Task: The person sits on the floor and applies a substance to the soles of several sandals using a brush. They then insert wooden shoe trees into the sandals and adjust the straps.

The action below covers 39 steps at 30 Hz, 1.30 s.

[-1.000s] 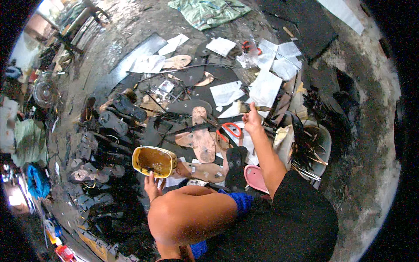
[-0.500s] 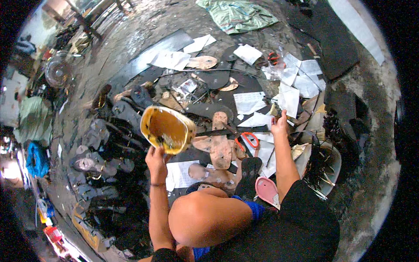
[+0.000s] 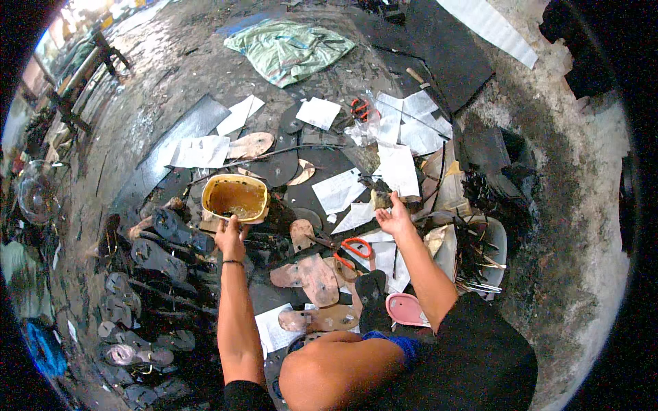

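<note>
My left hand grips the near rim of a yellow plastic tub, thumb at the edge. Brown, glue-like liquid fills part of it, and dark specks mark the wall. Whether the tub rests on anything is hard to tell. To the right, my right hand is palm up, thumb apart from loosely curled fingers. At its fingertips lies a small yellowish-and-dark tuft, too unclear to name. Between my hands are orange-handled scissors and brown sole-shaped pieces. A pink sole-shaped piece lies near my knee.
Several dark sandals are piled at left. White papers and a second pair of orange-handled scissors lie farther off. A grey basin with dark strips stands at right. A green sack lies at the far side.
The tub has gone from tilted toward me to nearly level, and sits farther forward in my left hand. My right hand stays by the tuft. The whole view has shifted.
</note>
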Motion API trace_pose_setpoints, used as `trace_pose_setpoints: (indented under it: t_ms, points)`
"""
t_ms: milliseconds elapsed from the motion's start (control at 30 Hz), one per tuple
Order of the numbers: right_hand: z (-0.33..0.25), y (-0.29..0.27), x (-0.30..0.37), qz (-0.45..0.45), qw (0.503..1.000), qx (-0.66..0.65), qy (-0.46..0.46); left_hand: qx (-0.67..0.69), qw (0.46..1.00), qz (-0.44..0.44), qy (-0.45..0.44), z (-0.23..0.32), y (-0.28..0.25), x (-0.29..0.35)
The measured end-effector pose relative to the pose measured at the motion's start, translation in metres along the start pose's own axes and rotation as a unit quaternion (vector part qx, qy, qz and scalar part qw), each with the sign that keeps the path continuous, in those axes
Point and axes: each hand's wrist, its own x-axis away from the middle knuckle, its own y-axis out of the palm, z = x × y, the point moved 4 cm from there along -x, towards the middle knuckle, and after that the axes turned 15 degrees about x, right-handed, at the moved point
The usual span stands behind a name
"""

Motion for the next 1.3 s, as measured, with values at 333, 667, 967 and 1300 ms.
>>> trace_pose_setpoints:
  t_ms: [333, 667, 967, 1300]
  points:
    - [-0.113, 0.019, 0.022, 0.076, 0.930, 0.130, -0.335, -0.026, 0.999, -0.018, 0.009, 0.004, -0.093, 0.111]
    - [-0.066, -0.054, -0.045, 0.234, 0.860, 0.366, -0.266, -0.026, 0.999, 0.008, 0.032, -0.001, -0.100, 0.154]
    - [-0.120, 0.049, 0.085, -0.127, 0.976, 0.015, -0.176, -0.121, 0.978, -0.107, 0.136, -0.001, -0.026, 0.178]
    - [-0.020, 0.081, 0.254, -0.195, 0.945, 0.075, -0.251, -0.380, 0.811, -0.355, 0.268, -0.002, 0.141, 0.237]
